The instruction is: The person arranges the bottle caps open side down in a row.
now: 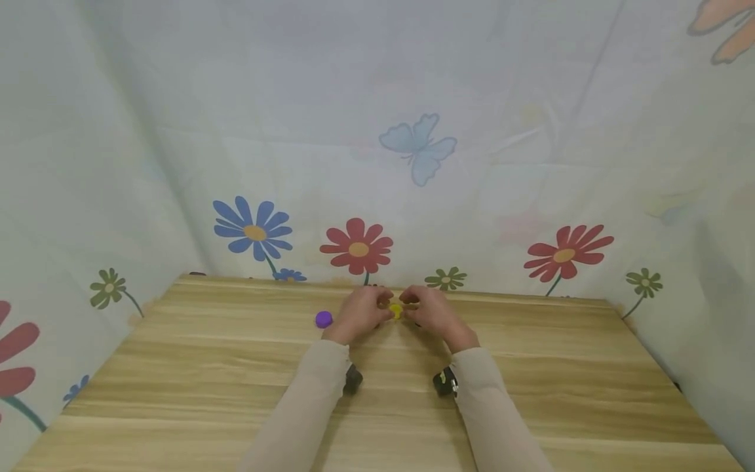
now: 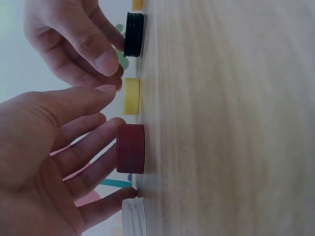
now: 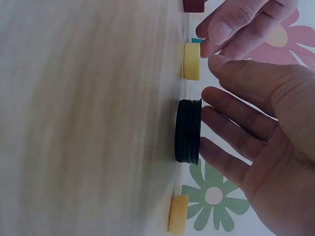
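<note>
A yellow bottle cap point(image 1: 395, 311) lies on the table between my two hands. My left hand point(image 1: 364, 311) is over the table with its fingers loosely bent and nothing in its grasp. In the left wrist view, a red ribbed cap point(image 2: 131, 148) sits beside those fingers, and a clear ribbed cap point(image 2: 134, 217) is near the little finger. My right hand point(image 1: 434, 311) mirrors the left, fingers apart and holding nothing. A black cap point(image 3: 188, 132) stands by its fingertips; whether they touch it I cannot tell. Both thumbs are close to the yellow cap.
A purple cap point(image 1: 324, 319) lies left of the left hand. An orange-yellow cap point(image 3: 178, 215) is past the black one in the right wrist view. The wooden table point(image 1: 236, 380) ends at a flower-printed cloth point(image 1: 472, 216) behind the caps.
</note>
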A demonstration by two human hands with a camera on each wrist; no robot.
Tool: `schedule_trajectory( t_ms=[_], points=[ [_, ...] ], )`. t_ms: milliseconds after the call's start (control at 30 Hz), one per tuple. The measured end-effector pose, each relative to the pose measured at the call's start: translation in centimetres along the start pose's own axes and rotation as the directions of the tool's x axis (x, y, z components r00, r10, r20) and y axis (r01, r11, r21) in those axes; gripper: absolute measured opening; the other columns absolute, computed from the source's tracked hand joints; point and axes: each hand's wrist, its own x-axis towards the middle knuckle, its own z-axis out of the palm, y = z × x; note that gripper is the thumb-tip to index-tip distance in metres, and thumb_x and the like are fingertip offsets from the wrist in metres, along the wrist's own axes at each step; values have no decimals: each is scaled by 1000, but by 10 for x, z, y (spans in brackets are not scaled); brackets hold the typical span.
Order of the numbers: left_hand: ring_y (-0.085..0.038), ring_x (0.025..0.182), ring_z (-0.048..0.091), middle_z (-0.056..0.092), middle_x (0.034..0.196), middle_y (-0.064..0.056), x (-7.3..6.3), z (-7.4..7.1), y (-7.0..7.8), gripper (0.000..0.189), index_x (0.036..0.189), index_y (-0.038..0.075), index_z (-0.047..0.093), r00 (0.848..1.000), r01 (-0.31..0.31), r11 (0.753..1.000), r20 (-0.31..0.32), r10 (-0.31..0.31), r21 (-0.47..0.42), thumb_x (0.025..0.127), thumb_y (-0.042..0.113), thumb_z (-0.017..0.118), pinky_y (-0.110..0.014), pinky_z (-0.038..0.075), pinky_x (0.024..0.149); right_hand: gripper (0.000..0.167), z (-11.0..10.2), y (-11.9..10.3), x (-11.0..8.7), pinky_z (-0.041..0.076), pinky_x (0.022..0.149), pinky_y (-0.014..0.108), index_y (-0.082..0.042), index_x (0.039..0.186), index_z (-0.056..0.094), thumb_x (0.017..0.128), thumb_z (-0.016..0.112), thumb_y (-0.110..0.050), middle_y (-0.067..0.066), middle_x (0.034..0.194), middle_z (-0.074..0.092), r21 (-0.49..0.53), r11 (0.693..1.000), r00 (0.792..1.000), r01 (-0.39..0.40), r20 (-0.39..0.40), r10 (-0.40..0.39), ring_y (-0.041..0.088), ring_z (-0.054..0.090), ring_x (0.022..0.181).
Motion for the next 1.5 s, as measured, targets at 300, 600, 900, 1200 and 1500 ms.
schedule_trajectory(
  t_ms=[300, 600, 900, 1200, 1500],
  points=[
    [-26, 99, 69, 75, 105, -10, 0, 4, -3, 32, 118, 2, 76, 998, -54, 999, -17, 54, 1, 88, 8, 85, -45, 57, 92, 21, 8, 3, 4, 56, 100, 46, 2, 113, 74, 92, 79, 3, 14, 112, 74, -17, 1000, 1000, 6, 25, -6, 32, 70, 109],
    [-27, 98, 68, 74, 103, -9, -3, 5, 2, 30, 118, 4, 79, 997, -78, 995, -20, 80, 64, 88, 6, 83, -46, 56, 91, 22, 11, 5, 7, 57, 91, 43, 2, 109, 75, 88, 81, 3, 12, 101, 74, -14, 1000, 1000, 8, 5, -8, 26, 68, 95],
    [-27, 99, 69, 77, 106, -9, -4, 3, 3, 27, 116, 4, 79, 994, -94, 995, -51, 96, 41, 89, 5, 82, -46, 56, 92, 22, 10, 3, 6, 57, 95, 45, 1, 111, 75, 90, 81, 0, 13, 107, 74, -8, 1000, 1000, -13, -19, 13, 29, 69, 102],
    [-26, 111, 67, 74, 124, -8, -9, -9, 6, 29, 125, 10, 76, 996, -26, 998, -92, 20, -60, 96, 8, 78, -45, 53, 102, 20, -9, -10, 0, 56, 98, 53, 1, 117, 74, 98, 75, -5, 15, 114, 75, 97, 995, 998, 30, -51, -25, 35, 69, 112],
    [-12, 70, 71, 76, 117, -7, -15, -21, 8, 21, 119, 12, 77, 991, -29, 991, -136, 11, -130, 98, 16, 79, -43, 58, 95, 15, -22, -20, -3, 57, 96, 52, -5, 114, 76, 103, 73, -14, 8, 111, 77, 121, 991, 998, 57, -44, -52, 33, 70, 111]
  ],
)
